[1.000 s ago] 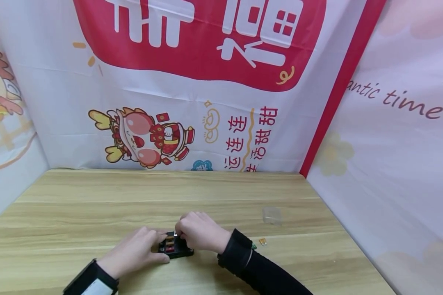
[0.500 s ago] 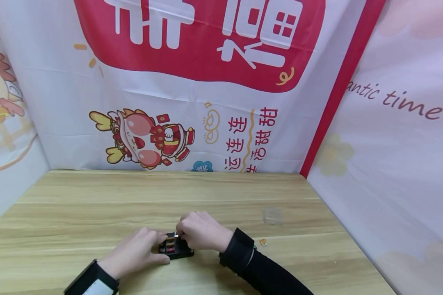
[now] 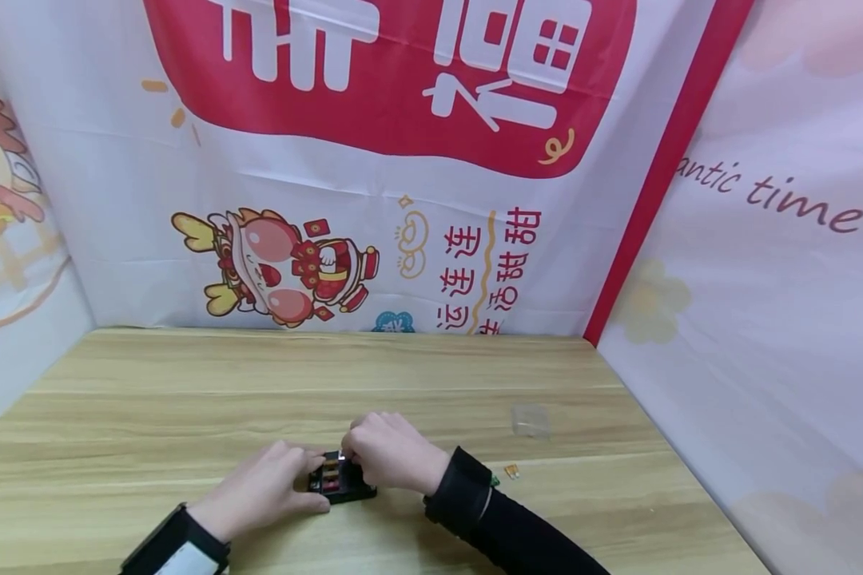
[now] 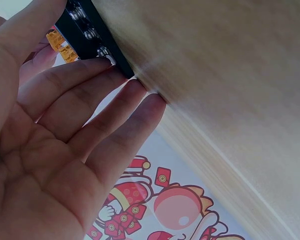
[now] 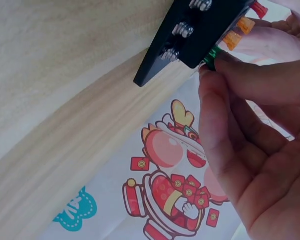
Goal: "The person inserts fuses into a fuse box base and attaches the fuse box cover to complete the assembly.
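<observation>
A black fuse block with blade fuses lies on the table between the hands. My left hand holds it from the left, thumb at the near side and fingertips at the far edge; in the left wrist view those fingertips meet the edge of the block. With thumb and index finger, my right hand pinches a green blade fuse at the block's far end. Beside it in the right wrist view stand orange fuses and a red fuse. The pinching fingers partly hide the green fuse.
Right of the right wrist lie a loose orange fuse and a green fuse, partly covered by the cuff. A clear plastic piece lies farther back. Printed cloth hangs behind the wooden table.
</observation>
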Motion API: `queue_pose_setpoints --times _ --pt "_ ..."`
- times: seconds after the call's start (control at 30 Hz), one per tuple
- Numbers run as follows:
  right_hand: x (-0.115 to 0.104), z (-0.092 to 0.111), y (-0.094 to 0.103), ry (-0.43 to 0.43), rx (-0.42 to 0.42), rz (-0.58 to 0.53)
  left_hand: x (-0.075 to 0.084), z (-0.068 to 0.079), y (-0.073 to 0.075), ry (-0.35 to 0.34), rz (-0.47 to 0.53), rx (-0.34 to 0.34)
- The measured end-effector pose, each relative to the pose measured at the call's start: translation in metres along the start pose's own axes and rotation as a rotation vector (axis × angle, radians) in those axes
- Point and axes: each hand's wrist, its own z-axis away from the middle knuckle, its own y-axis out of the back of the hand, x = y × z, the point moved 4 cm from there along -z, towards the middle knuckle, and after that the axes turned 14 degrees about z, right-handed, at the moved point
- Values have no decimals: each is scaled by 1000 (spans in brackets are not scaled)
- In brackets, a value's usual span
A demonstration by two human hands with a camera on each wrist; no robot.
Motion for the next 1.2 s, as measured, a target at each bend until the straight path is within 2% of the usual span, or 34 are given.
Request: queue_pose_setpoints --times 0.2,0.63,0.93,1.2 --pt "-2 -3 -2 -11 0 -17 1 2 1 -21 -17 8" --pt "2 2 -8 -15 -35 -58 -1 2 -2 4 20 -13" --pt "7 5 -4 21 -10 -64 2 0 -1 -42 -3 5" --pt "5 3 -3 20 -33 -46 1 1 -1 -8 1 -1"
